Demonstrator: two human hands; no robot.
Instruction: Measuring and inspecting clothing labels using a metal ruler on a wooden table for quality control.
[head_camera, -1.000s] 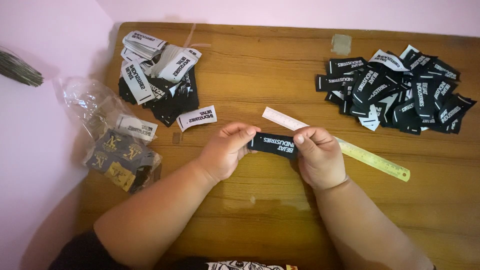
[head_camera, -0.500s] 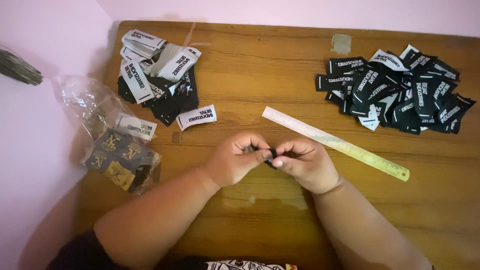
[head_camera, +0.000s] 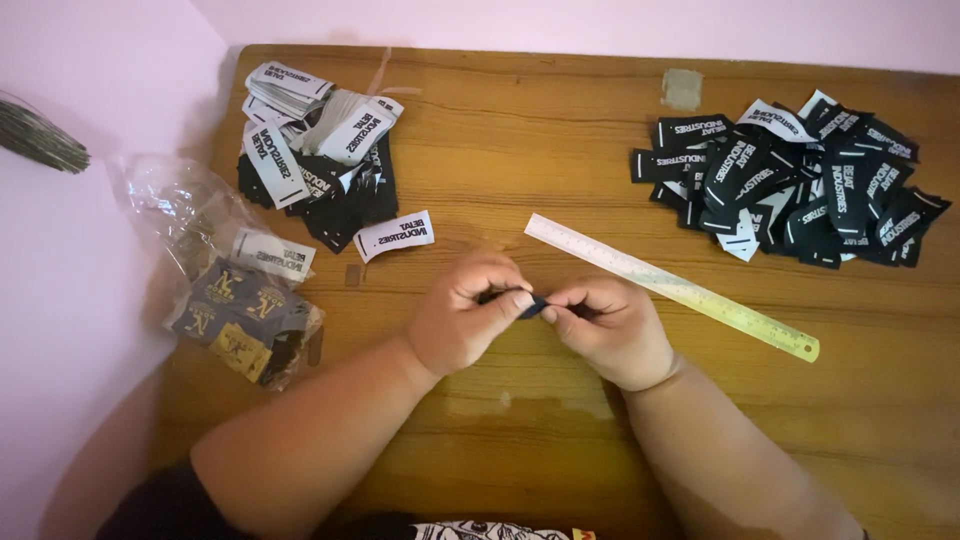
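Both hands' fingers (head_camera: 520, 298) pinch a folded black label (head_camera: 533, 306); plastic bag (head_camera: 215, 290) holds labels

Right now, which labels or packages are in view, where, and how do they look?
Folded label: pinched between both hands, black.
Right pile: black labels, white print.
Left pile: white and black labels.
Single label: white, beside left pile.
Plastic bag: clear, table's left edge, dark-and-yellow labels inside.

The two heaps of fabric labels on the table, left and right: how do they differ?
The left heap shows many white-faced labels mixed with black ones; the right heap is almost all black with white print. The left heap lies beside a clear plastic bag, with one label lying apart from it; the right heap lies beyond the ruler. Both rest on the wooden table, untouched by either hand.
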